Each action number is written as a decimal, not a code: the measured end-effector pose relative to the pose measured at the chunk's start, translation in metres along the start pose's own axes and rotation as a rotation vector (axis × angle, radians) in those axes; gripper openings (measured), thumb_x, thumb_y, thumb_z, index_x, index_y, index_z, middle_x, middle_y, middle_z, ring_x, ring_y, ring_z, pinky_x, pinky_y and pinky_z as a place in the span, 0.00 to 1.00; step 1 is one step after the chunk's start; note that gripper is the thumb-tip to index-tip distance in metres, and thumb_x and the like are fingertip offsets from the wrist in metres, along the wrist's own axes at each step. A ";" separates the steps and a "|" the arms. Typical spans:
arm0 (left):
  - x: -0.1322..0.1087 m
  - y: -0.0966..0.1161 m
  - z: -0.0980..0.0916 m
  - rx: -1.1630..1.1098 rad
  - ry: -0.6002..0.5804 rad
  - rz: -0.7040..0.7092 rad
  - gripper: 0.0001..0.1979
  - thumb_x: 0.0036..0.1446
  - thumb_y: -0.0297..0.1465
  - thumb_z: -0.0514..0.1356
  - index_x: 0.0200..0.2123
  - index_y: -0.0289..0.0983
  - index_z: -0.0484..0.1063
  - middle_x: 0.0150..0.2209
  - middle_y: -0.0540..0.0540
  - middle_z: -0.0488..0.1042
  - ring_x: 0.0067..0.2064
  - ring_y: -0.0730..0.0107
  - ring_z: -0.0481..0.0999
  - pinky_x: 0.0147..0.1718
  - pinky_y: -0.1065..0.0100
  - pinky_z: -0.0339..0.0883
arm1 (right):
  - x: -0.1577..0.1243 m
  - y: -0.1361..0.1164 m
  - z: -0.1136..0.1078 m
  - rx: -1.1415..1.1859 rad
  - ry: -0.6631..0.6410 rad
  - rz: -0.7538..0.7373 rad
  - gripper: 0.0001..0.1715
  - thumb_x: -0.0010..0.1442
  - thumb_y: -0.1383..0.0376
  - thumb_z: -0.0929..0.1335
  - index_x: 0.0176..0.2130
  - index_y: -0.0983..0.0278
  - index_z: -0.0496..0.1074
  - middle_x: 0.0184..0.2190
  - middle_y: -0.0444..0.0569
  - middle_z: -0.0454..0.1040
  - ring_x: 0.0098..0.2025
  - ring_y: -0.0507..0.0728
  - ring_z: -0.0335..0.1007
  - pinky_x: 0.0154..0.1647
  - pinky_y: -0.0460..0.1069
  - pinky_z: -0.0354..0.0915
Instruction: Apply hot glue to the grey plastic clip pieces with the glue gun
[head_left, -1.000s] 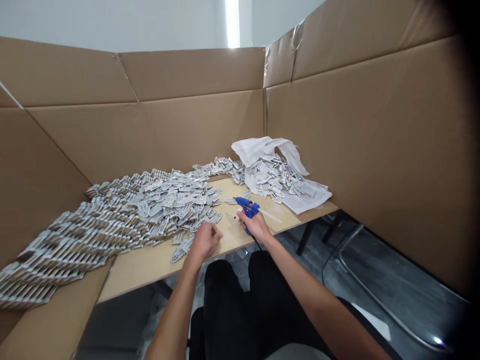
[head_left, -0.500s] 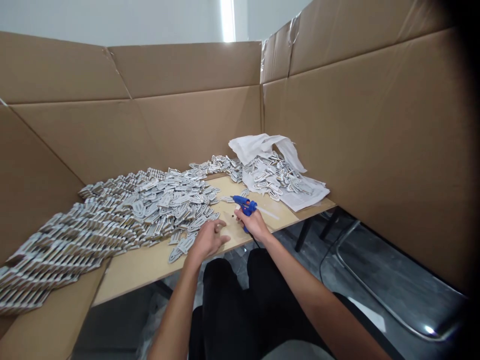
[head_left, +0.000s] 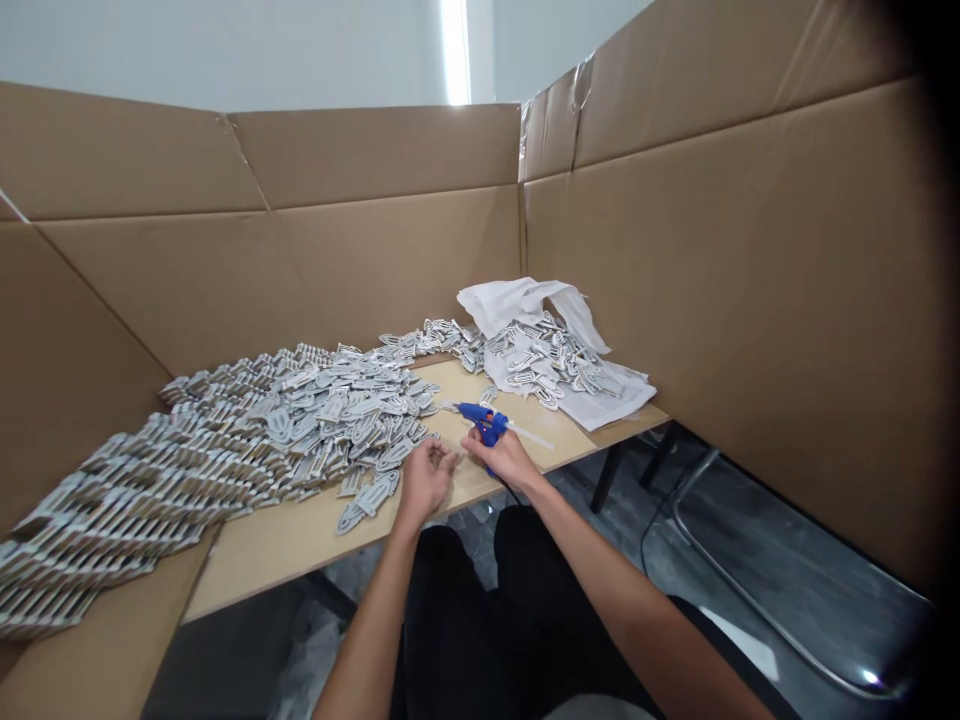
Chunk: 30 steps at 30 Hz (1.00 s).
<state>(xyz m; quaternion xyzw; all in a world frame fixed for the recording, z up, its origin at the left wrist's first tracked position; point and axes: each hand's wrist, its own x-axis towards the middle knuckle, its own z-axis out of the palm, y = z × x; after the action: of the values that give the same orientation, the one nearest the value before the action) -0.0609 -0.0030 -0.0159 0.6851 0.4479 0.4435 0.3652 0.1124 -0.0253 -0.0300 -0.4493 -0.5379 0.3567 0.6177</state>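
Observation:
A blue glue gun (head_left: 486, 420) with a clear glue stick out of its back is held in my right hand (head_left: 506, 457), its nozzle pointing left over the board. My left hand (head_left: 427, 478) is just to the left of it, thumb and fingertips drawn together above the wooden board (head_left: 274, 545). Whatever may be between those fingertips is too small to make out. Close by on the left lies a heap of grey paper-clip-shaped pieces (head_left: 345, 400). A couple of loose grey pieces (head_left: 367, 502) lie near the board's front edge beside my left hand.
Rows of stacked pieces (head_left: 135, 500) cover the left side. At the back right, more pieces (head_left: 562, 355) lie on white wrapping sheets (head_left: 517, 300). Cardboard walls (head_left: 390, 240) enclose the table's back and sides. A metal chair frame (head_left: 750, 590) stands on the floor at right.
My left hand's spread fingers have come together, and the hand has moved slightly right. The glue gun has shifted a little left and down in my right hand.

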 end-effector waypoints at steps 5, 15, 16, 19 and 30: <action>0.005 0.007 0.014 -0.230 0.096 0.025 0.11 0.51 0.38 0.70 0.30 0.36 0.77 0.30 0.45 0.79 0.33 0.65 0.77 0.36 0.67 0.68 | -0.001 -0.005 0.000 -0.068 -0.089 -0.029 0.16 0.55 0.55 0.76 0.27 0.59 0.69 0.28 0.44 0.74 0.33 0.57 0.69 0.38 0.51 0.65; 0.015 0.017 0.014 0.207 0.056 0.090 0.03 0.57 0.28 0.63 0.31 0.38 0.75 0.30 0.45 0.78 0.33 0.61 0.77 0.37 0.64 0.67 | 0.007 0.002 0.003 0.188 0.474 0.011 0.19 0.53 0.53 0.74 0.31 0.58 0.63 0.26 0.39 0.69 0.27 0.53 0.66 0.34 0.48 0.66; 0.018 0.018 0.015 0.306 0.066 0.098 0.03 0.58 0.27 0.62 0.31 0.38 0.75 0.32 0.44 0.79 0.35 0.60 0.77 0.39 0.63 0.68 | 0.009 0.003 0.002 0.218 0.567 0.003 0.19 0.53 0.53 0.74 0.31 0.58 0.62 0.26 0.39 0.69 0.27 0.53 0.67 0.35 0.48 0.67; 0.032 0.023 0.025 0.557 0.085 0.221 0.07 0.63 0.29 0.59 0.38 0.36 0.79 0.42 0.38 0.78 0.46 0.52 0.77 0.50 0.57 0.68 | 0.014 0.012 0.001 0.226 0.715 -0.012 0.16 0.55 0.54 0.73 0.32 0.58 0.64 0.28 0.41 0.73 0.32 0.56 0.73 0.41 0.50 0.70; 0.066 0.036 0.087 0.867 -0.170 0.212 0.14 0.62 0.34 0.62 0.48 0.32 0.78 0.50 0.29 0.74 0.56 0.45 0.71 0.49 0.58 0.67 | 0.019 0.022 0.006 0.211 0.795 -0.031 0.13 0.62 0.54 0.68 0.37 0.58 0.62 0.30 0.50 0.76 0.32 0.61 0.77 0.36 0.55 0.76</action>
<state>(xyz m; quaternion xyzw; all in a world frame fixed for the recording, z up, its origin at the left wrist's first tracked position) 0.0446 0.0380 0.0059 0.8509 0.4880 0.1920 0.0326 0.1109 0.0005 -0.0441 -0.4780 -0.2248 0.1991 0.8254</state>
